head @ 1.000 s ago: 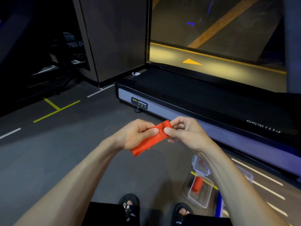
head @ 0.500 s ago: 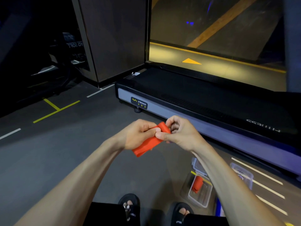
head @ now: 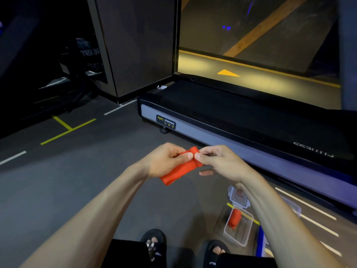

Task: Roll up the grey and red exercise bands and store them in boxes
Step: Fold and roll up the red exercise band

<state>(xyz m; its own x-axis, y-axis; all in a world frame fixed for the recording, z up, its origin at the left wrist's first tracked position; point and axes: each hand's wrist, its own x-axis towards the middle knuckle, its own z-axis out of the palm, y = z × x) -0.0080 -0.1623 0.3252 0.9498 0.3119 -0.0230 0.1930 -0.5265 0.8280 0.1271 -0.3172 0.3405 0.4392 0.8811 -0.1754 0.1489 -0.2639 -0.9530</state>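
Pinching one red band (head: pixel 179 167), part-rolled at its far end: left hand (head: pixel 166 161) and right hand (head: pixel 222 161), thumbs meeting. Near right: clear box (head: pixel 245 238) holding rolled red band (head: pixel 234 218).

red band (head: pixel 180 167) looks like smooth matte rubber, storage box (head: pixel 238 227) is clear glossy plastic, floor (head: pixel 58 190) matte grey.

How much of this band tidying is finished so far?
Done: one rolled red band lies in the open clear box on the floor. In hand: the left hand and right hand pinch another red band, rolled only at its top end. No grey band is visible.
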